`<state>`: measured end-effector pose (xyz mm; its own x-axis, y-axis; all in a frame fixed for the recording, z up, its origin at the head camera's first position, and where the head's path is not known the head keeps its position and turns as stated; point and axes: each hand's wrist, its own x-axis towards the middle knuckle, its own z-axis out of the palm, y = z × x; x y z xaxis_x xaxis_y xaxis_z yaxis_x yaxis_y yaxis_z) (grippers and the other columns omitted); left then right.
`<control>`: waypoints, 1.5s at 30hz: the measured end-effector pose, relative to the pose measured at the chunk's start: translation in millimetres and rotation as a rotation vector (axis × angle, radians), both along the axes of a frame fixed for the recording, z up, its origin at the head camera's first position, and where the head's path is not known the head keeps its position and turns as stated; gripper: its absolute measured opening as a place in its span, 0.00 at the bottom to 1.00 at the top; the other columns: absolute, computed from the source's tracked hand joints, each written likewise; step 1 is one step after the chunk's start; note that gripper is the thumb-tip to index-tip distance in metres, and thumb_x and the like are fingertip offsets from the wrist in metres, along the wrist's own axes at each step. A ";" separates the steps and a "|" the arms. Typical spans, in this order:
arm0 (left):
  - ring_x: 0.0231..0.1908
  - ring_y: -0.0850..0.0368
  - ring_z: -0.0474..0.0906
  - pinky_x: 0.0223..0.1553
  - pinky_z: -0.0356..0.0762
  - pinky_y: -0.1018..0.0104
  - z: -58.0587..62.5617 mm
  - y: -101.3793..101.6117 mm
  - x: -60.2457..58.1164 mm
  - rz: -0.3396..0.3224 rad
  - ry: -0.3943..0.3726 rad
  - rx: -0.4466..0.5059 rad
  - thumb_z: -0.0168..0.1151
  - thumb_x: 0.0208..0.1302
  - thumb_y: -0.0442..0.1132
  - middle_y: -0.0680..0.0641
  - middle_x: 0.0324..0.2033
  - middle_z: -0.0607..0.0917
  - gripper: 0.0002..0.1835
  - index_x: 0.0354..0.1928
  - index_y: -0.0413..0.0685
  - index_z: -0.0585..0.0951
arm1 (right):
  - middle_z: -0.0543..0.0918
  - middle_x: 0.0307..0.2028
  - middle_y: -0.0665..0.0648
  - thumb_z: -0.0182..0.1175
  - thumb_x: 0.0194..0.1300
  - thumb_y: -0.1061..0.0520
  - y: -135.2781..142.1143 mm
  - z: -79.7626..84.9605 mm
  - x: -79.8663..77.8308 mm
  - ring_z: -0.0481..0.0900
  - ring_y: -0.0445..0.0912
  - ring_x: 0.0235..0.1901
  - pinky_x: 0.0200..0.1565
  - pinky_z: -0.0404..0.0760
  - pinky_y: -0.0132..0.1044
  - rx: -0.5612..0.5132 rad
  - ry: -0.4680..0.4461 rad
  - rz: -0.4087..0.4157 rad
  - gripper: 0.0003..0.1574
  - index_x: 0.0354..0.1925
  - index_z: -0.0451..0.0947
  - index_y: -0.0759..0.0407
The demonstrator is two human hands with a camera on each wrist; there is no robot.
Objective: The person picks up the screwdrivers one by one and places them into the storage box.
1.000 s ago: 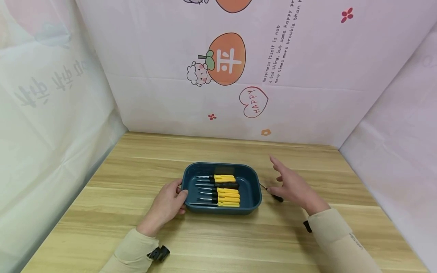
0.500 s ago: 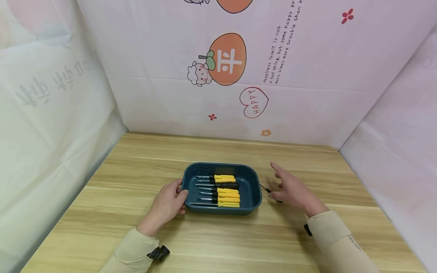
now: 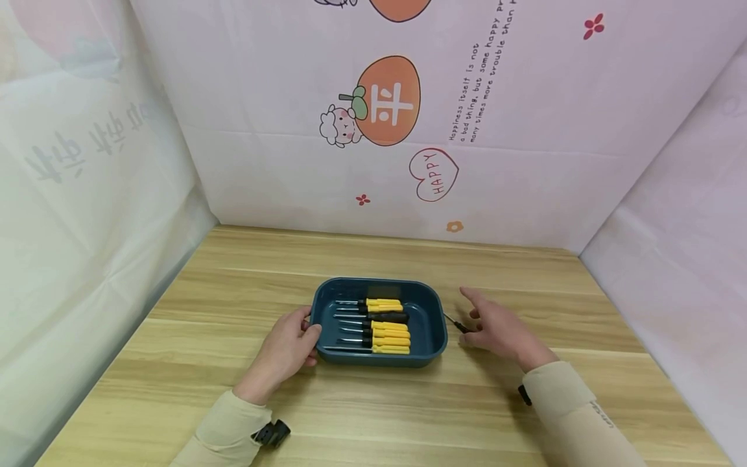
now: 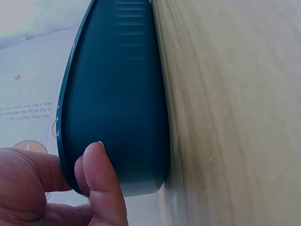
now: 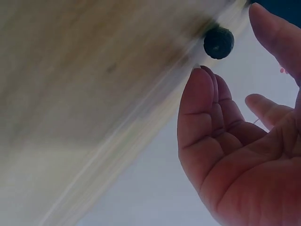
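Observation:
At the left end of a dark blue rectangular tray (image 3: 428, 331), my left hand (image 3: 287, 342) grips the wall, its thumb at the rim. In the left wrist view, fingertips (image 4: 96, 165) press the outer wall. Several screwdrivers with yellow handles (image 3: 390, 334) lie side by side in the tray, with a black-handled one (image 3: 390, 318) among them. Just right of the tray, a loose screwdriver (image 3: 460, 326) with a black handle lies on the table. My right hand (image 3: 498, 332) hovers around that handle, thumb and fingers apart. The right wrist view shows the handle's round end (image 5: 218, 42) between them.
The wooden table (image 3: 175, 344) runs back to a white printed cloth (image 3: 292, 175) hung behind it. More white cloth rises at the left (image 3: 87, 227) and right sides (image 3: 677, 214).
My right hand has come down and slightly left towards the loose screwdriver's handle, with the fingers lower. The left hand and the tray have stayed put.

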<state>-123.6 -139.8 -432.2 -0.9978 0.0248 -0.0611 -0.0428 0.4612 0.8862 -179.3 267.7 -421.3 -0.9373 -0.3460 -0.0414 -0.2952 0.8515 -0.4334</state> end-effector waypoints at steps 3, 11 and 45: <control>0.25 0.56 0.80 0.24 0.87 0.64 -0.1 -0.2 0.2 0.001 -0.001 0.000 0.55 0.76 0.37 0.42 0.40 0.78 0.26 0.72 0.34 0.69 | 0.82 0.57 0.73 0.75 0.62 0.52 -0.2 -1.7 -0.2 0.85 0.60 0.52 0.56 0.83 0.62 0.021 0.010 0.005 0.59 0.81 0.54 0.61; 0.25 0.56 0.80 0.24 0.87 0.64 0.2 0.0 0.2 0.002 0.000 -0.002 0.56 0.77 0.37 0.42 0.40 0.78 0.26 0.72 0.35 0.70 | 0.86 0.50 0.66 0.75 0.62 0.52 -1.5 -3.7 0.5 0.85 0.56 0.49 0.54 0.84 0.60 0.068 0.014 0.009 0.49 0.74 0.66 0.64; 0.25 0.55 0.81 0.24 0.87 0.64 0.4 0.0 1.6 -0.004 0.009 0.008 0.55 0.76 0.36 0.42 0.40 0.79 0.26 0.72 0.33 0.69 | 0.86 0.41 0.54 0.70 0.65 0.55 -2.7 -5.3 1.8 0.81 0.47 0.41 0.49 0.84 0.53 0.131 0.002 -0.016 0.15 0.49 0.84 0.60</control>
